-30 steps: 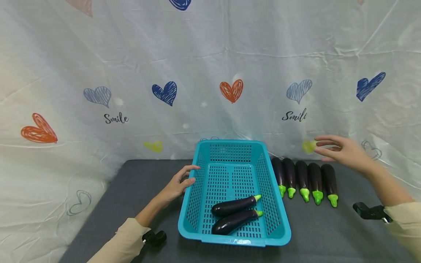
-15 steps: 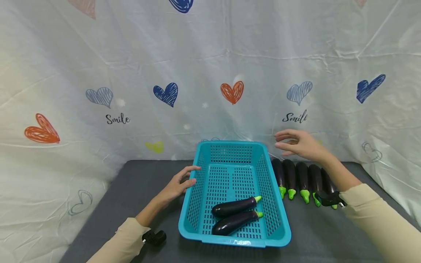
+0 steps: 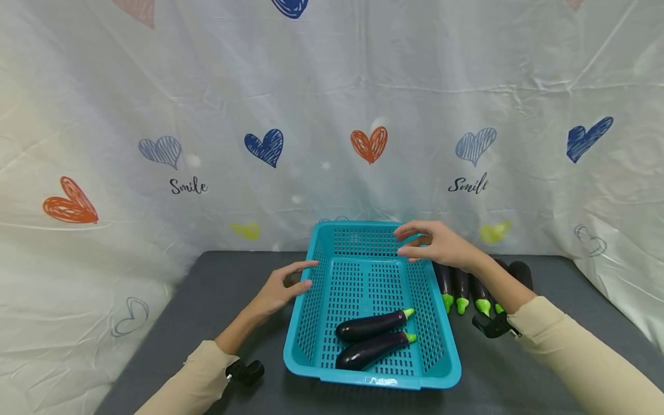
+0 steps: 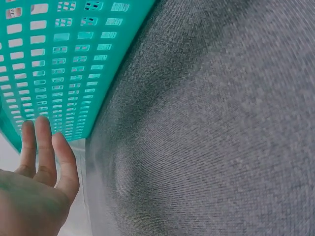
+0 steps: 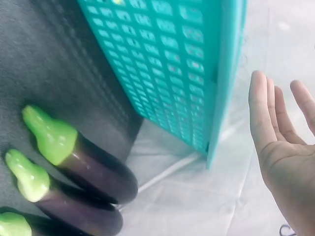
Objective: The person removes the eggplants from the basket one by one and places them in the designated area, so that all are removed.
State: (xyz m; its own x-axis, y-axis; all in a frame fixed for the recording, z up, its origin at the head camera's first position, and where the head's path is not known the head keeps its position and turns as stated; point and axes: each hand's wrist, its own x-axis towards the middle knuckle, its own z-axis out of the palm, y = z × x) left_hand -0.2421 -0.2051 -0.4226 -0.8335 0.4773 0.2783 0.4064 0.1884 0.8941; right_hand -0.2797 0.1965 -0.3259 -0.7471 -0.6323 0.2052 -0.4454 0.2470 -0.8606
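A blue plastic basket [image 3: 373,377] with slotted walls stands on the dark table, with two eggplants [image 3: 370,326] lying near its front end. My left hand [image 3: 277,291] is at the basket's left rim, its fingers loosely extended. In the left wrist view, fingers [image 4: 45,152] of that hand show beside the outer wall; whether they touch it I cannot tell. Over the basket's right rim, near the back corner, my right hand [image 3: 438,245] hovers with loosely bent fingers and holds nothing. Several more eggplants [image 5: 101,172] lie in a row right of the basket, partly hidden by my right forearm.
The dark grey table [image 3: 233,288] extends on both sides of the basket. A white curtain [image 3: 311,115] printed with hearts hangs right behind the table's back edge.
My right hand has swept left, from above the far end of the eggplant row to over the basket's right rim. My left hand stays at the left rim; the eggplants lie unmoved.
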